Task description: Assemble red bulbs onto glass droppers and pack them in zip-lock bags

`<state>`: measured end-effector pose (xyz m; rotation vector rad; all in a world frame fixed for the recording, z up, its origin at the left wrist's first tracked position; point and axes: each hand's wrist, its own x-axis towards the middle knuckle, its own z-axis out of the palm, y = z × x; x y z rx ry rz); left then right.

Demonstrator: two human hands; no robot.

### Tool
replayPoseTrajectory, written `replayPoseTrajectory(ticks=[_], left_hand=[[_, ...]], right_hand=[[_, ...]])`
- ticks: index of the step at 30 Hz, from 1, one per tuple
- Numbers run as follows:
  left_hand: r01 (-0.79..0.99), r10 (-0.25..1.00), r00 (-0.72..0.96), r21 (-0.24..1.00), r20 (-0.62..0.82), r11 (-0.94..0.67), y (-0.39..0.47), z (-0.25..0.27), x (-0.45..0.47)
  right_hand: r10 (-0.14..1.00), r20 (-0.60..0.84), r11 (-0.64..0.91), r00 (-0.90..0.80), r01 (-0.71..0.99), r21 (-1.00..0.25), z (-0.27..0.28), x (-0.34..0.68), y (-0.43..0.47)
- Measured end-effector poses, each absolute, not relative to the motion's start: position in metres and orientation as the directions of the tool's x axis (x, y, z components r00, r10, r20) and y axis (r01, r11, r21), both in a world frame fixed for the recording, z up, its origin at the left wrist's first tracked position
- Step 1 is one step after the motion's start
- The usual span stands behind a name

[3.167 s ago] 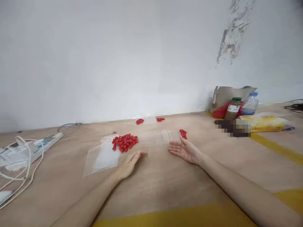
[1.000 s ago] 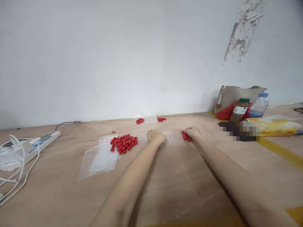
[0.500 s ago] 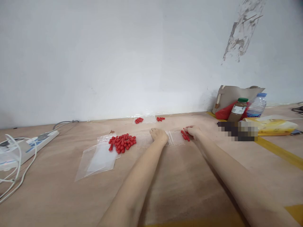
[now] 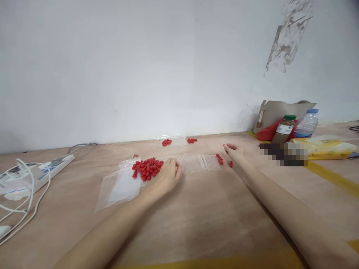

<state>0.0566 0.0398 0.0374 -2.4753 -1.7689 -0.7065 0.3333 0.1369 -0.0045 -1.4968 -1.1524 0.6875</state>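
My left hand (image 4: 169, 172) is closed at the left end of a row of thin clear tubes (image 4: 200, 163). One clear tube (image 4: 183, 159) slants up from its fingertips. Beside that hand lies a pile of red rubber bulbs (image 4: 147, 168), partly on clear plastic bags (image 4: 119, 190). My right hand (image 4: 236, 152) is raised a little beyond the row's right end, its fingers pinching a red rubber bulb (image 4: 224, 146) that is mostly hidden. Near it lie a few loose red bulbs (image 4: 220, 160), and one single bulb (image 4: 231, 164) sits below the hand.
Two small groups of red bulbs (image 4: 166, 142) lie on clear plastic by the wall. At left is a white power strip (image 4: 56, 168) with tangled cables. To the right stand a bag (image 4: 270, 114), a green-capped bottle (image 4: 284, 129), a clear bottle (image 4: 308, 123) and a yellow packet (image 4: 325, 148).
My left hand has moved left along the tube row, towards the red pile, and a tube now shows at its fingers. My right hand has shifted slightly right, away from the loose bulbs.
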Motion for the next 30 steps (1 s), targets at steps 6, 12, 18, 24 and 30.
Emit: replayPoseTrajectory(ticks=[6,12,18,24,30], left_hand=[[0.819,0.836,0.361,0.288,0.413,-0.496,0.025,0.007,0.016],[0.779,0.77,0.415,0.247,0.485,-0.576,0.03,-0.014,0.012],[0.764,0.76,0.432,0.251,0.485,-0.594,0.034,-0.015,0.015],[0.754,0.732,0.475,0.202,0.488,-0.625,0.034,-0.014,0.016],[0.728,0.698,0.505,0.185,0.508,-0.66,0.032,-0.01,0.017]], right_hand=[[0.826,0.551,0.48,0.118,0.365,-0.798,-0.01,0.272,0.101],[0.798,0.545,0.602,-0.258,0.376,-0.704,-0.024,0.232,0.063],[0.753,0.529,0.657,-0.391,0.407,-0.635,-0.02,0.228,0.054],[0.739,0.513,0.668,-0.437,0.37,-0.646,-0.019,0.228,0.053],[0.73,0.501,0.673,-0.465,0.356,-0.649,-0.02,0.229,0.055]])
